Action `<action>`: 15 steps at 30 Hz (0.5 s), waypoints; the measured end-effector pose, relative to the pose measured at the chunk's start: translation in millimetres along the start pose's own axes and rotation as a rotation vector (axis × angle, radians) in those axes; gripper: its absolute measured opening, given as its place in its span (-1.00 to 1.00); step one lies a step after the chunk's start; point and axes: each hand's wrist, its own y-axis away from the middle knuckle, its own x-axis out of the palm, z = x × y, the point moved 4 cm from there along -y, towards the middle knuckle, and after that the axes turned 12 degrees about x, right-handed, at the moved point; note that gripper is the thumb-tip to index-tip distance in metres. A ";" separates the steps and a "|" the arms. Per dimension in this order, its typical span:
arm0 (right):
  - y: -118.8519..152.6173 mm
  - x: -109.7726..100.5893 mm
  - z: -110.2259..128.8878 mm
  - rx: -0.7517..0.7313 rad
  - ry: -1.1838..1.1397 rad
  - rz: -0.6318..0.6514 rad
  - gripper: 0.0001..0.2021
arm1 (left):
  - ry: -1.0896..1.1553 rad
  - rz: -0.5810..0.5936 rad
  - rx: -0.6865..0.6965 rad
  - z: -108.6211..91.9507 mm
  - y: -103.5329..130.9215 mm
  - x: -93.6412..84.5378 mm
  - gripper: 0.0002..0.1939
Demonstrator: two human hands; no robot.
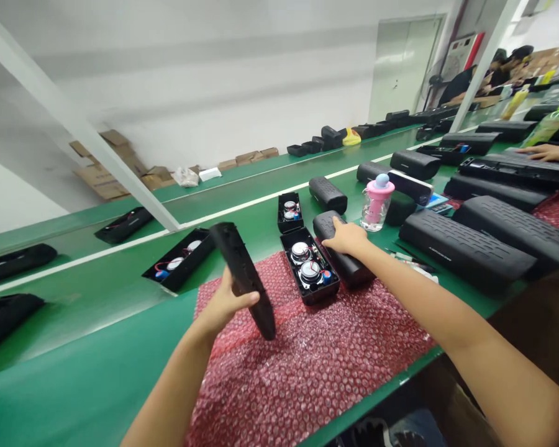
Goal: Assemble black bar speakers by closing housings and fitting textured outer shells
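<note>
My left hand (228,298) grips a long black speaker cover (245,273), tilted upright above the red bubble wrap (279,366). On the wrap's far edge lies an open speaker housing (310,267), showing two round drivers, wires and a blue cylindrical part. Beside it, to the right, is a black speaker (354,268) with a slotted top. My right hand (347,237) rests on that speaker, thumb and fingers spread across its near side and top. Another open housing (289,211) stands just behind the first one.
A clear bottle with a pink lid (378,202) stands right of my right hand. Large black speakers (466,245) line the right side, where another person's hand (549,153) lies. A white post (93,136) rises at left, near another open housing (179,261).
</note>
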 end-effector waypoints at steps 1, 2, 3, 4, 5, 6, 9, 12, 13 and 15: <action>5.1 -6.5 -4.3 -0.009 -0.007 -0.018 -0.07 | -0.178 -0.009 -0.046 -2.1 -1.3 -3.4 0.25; 13.8 -14.1 -9.7 -0.021 -0.021 -0.049 -0.06 | -0.352 -0.007 -0.111 -1.8 -1.7 -7.2 0.28; 26.4 -21.8 -15.5 -0.049 -0.041 -0.092 -0.06 | -0.513 0.007 -0.184 0.6 -1.1 -11.2 0.25; 42.8 -28.4 -20.6 -0.106 -0.067 -0.142 -0.06 | -0.659 0.034 -0.256 4.6 0.3 -15.0 0.20; 62.8 -32.3 -24.2 -0.212 -0.099 -0.183 -0.06 | -0.792 0.061 -0.318 9.4 2.0 -18.6 0.14; 86.0 -31.7 -24.6 -0.402 -0.120 -0.197 -0.05 | -0.913 0.085 -0.368 14.4 4.0 -21.9 0.10; 162.0 4.3 -20.5 -1.195 -0.015 0.028 -0.01 | -1.190 0.135 -0.464 27.6 9.0 -26.2 0.08; 193.2 56.6 -21.1 -1.464 0.113 0.224 -0.05 | -1.298 0.220 -0.478 34.6 11.1 -19.0 0.08; 192.6 70.2 -20.0 -1.455 0.127 0.251 -0.06 | -1.311 0.260 -0.476 35.0 11.1 -15.0 0.05; 184.1 84.1 -18.3 -1.414 0.124 0.268 -0.10 | -1.332 0.321 -0.479 32.2 9.6 -8.1 -0.03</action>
